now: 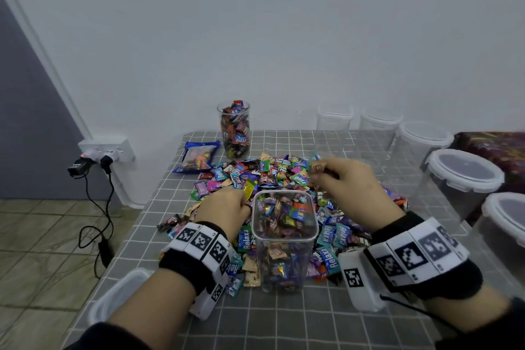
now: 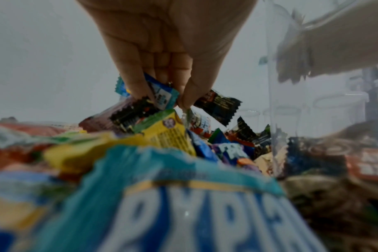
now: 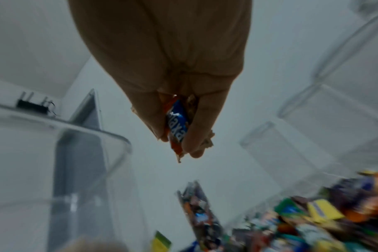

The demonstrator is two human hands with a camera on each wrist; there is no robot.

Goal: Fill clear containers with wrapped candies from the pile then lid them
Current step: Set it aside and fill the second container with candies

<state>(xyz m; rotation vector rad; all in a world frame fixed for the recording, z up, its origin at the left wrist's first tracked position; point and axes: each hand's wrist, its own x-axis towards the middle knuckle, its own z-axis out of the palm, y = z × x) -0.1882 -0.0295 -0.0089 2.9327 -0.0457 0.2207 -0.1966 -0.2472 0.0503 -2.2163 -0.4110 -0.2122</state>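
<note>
A square clear container, well filled with wrapped candies, stands open in front of a wide candy pile on the grey checked tablecloth. My left hand is down in the pile just left of the container, and its fingers pinch several wrapped candies. My right hand is raised over the pile behind the container's right corner, gripping a small bunch of wrapped candies. The container's rim shows at the left of the right wrist view.
A tall clear cup full of candies and a blue candy bag sit at the back left. Empty clear containers, some lidded, line the back and right. A loose lid lies at the front left table edge.
</note>
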